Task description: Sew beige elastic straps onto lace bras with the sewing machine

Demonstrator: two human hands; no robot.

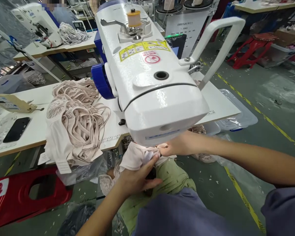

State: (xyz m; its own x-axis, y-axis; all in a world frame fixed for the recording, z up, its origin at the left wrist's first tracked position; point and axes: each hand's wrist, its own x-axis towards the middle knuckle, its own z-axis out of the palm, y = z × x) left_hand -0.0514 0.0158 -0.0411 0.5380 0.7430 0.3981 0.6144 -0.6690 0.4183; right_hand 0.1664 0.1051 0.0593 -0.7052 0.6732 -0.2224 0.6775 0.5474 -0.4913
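A pale beige bra (pixel 134 157) with lace at its lower left lies under the front end of a white sewing machine (pixel 162 105), above my lap. My right hand (pixel 175 146) pinches the bra's edge just below the machine head. My left hand (pixel 139 178) grips the bra from the lower left, thumb pointing right and apart from the forefinger. The fingertips of both hands nearly meet at the fabric edge. The machine head hides the needle area and part of the fabric.
A heap of beige bras (pixel 76 127) with straps hangs over the table edge at left, near a black phone (pixel 17 129). A red stool (pixel 27 196) stands at lower left. Clear plastic bins (pixel 233 111) sit at right. Behind, a person works near another machine (pixel 38 24).
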